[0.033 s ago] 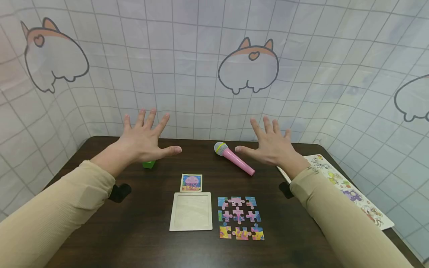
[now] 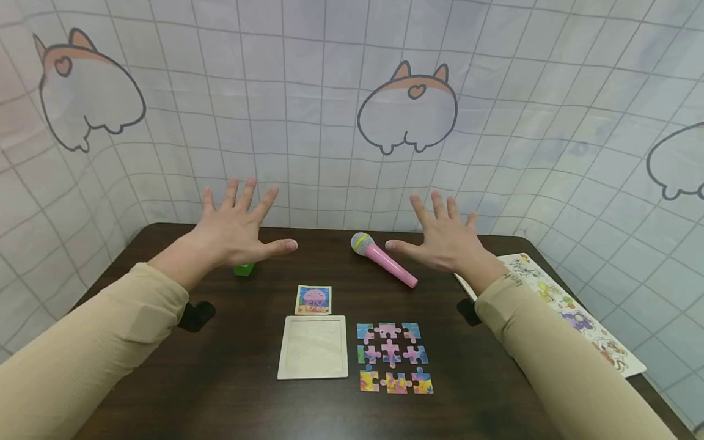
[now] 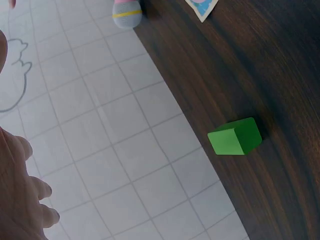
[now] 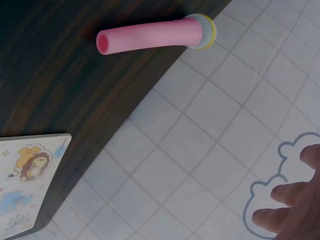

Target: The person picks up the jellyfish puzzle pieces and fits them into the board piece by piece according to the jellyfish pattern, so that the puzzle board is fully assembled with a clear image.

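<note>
My left hand [image 2: 233,235] is held up over the far left of the table, fingers spread and nothing in it. Below it, a green block [image 3: 232,139] is partly hidden by the hand in the head view. My right hand [image 2: 448,241], also spread and holding nothing, hovers beside a pink toy microphone [image 2: 389,264] with a grey head. Nearer to me lie a square, shallow cream tray [image 2: 313,348] and, just behind it, a small jellyfish picture card [image 2: 314,300]. Several loose jigsaw pieces [image 2: 391,352] form spaced rows right of the tray.
A white board with animal pictures [image 2: 577,321] lies along the right table edge, partly covered by my right sleeve [image 2: 550,348]. Behind the dark wooden table [image 2: 236,379] hangs a white grid-patterned curtain [image 2: 324,122] with corgi drawings. A dark wrist device [image 2: 197,316] shows under my left cuff.
</note>
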A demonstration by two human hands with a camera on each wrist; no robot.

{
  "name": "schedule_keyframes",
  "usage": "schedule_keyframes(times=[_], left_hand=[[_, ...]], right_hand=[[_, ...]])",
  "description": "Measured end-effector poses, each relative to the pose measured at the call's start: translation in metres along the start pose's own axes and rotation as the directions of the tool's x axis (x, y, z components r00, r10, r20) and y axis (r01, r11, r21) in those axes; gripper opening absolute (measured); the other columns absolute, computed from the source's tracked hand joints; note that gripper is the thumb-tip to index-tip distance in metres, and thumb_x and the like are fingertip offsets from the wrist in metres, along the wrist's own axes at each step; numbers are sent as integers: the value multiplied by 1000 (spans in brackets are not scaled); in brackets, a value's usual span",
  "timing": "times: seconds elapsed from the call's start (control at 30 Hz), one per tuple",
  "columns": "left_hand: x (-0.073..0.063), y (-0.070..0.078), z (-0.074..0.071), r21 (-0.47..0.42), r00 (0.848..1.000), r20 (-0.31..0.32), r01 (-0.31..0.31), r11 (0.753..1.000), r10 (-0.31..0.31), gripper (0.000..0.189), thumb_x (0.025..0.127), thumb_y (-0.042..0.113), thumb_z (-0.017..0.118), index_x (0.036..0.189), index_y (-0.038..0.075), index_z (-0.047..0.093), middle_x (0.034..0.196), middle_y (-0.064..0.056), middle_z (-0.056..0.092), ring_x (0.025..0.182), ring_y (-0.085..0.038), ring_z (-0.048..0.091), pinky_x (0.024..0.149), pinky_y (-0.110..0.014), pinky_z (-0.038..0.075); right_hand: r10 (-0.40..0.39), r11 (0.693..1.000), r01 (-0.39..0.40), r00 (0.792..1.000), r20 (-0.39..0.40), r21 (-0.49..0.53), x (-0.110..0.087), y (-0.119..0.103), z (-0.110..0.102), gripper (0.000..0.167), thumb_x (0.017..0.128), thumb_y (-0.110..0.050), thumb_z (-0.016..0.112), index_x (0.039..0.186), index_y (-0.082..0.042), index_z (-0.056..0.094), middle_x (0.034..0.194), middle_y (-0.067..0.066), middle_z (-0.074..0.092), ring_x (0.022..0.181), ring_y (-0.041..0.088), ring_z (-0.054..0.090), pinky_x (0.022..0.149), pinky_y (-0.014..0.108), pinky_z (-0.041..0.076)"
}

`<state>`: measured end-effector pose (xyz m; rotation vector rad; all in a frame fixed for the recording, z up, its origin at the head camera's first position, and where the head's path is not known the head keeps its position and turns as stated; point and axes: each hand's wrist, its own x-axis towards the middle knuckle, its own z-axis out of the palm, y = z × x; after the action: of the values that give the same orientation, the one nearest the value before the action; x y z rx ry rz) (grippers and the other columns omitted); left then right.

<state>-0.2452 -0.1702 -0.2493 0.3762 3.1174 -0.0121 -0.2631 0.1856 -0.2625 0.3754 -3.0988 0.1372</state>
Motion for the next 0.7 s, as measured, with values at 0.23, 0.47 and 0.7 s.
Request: schedule_keyframes(times=[0.23,0.47,0.7], left_hand=[[-5,-2,5,-23,1000,4,-17,1000,17,109,91,84,39,166,17,-4,169,-27,-7,155,-53,-9,113,-79,-8],[-35,5,45,-214,988,17,-147,966,154,107,93,76,51,166,11,7,168,-28,14,155,-51,15,114,-79,12],[-65,13,101,-310,968,122,-174,935,221,109,88,72,63,164,6,19,164,-31,26,149,-54,29,107,-78,28]], right_hand=[[-41,999,41,999,-14,6,-2,-1,8,105,91,-80,47,167,-20,6,171,23,5,158,48,3,115,79,5],[-245,960,250,968,-59,128,-14,-5,36,80,96,-51,67,156,-5,41,155,21,49,142,41,48,114,59,38],[-322,910,291,945,61,296,-27,-10,75,61,96,-36,72,143,-1,57,143,17,62,133,34,59,110,52,45]])
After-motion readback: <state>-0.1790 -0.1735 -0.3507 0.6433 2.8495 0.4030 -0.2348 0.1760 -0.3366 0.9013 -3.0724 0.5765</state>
